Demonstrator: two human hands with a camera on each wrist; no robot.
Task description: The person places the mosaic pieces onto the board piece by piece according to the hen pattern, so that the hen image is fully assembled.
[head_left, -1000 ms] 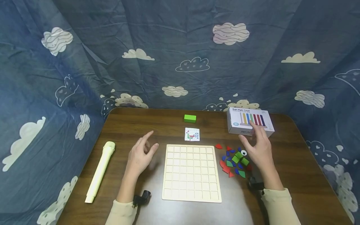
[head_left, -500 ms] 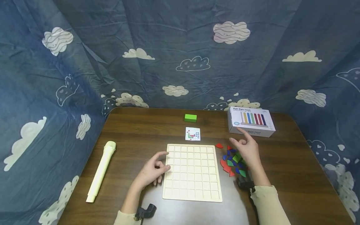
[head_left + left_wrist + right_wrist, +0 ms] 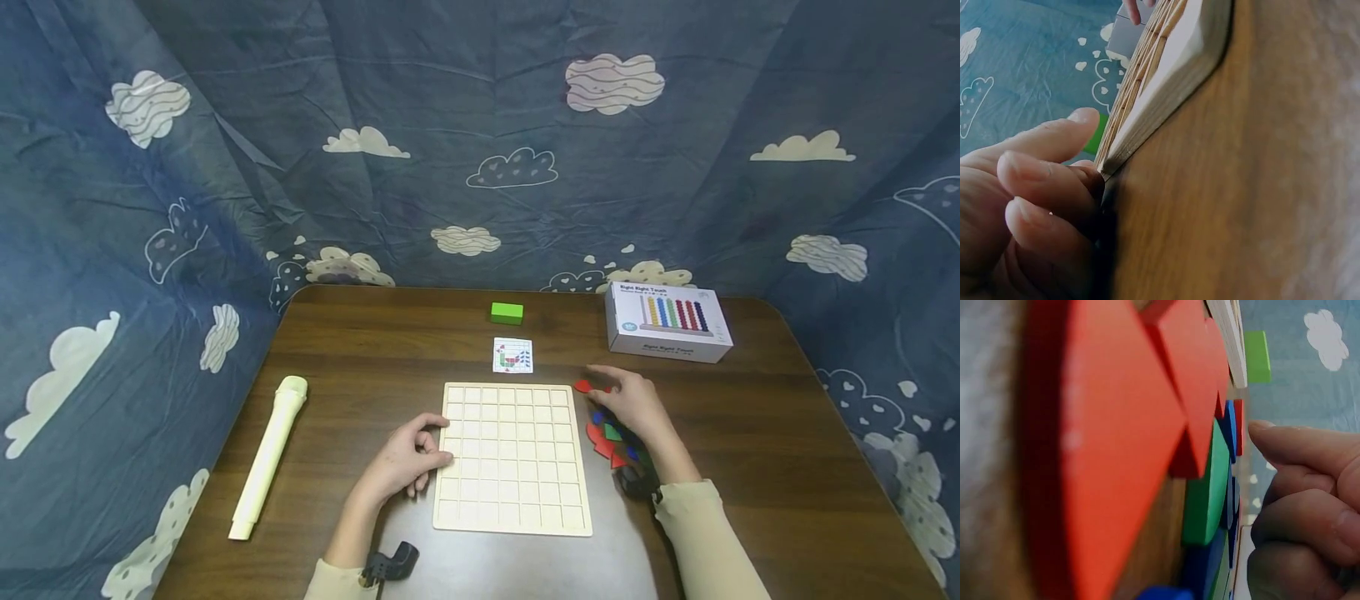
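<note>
A pale wooden grid board lies on the brown table. My left hand is at its left edge, thumb and index finger apart and touching the rim; the other fingers are bent beneath. My right hand hovers over a pile of flat coloured pieces right of the board. Its thumb and index finger are spread around a small red piece, with a gap between them. Red pieces and a green piece show close up in the right wrist view. The hand and wrist hide part of the pile.
A picture card lies behind the board, with a green block farther back. At the back right stands a white box printed with bead columns. A cream microphone-shaped stick lies at the left. A cloud-patterned curtain hangs behind the table.
My left hand has moved right and down to the board's left edge. My right hand has come left and down from above the white box to the red piece by the board's corner.
</note>
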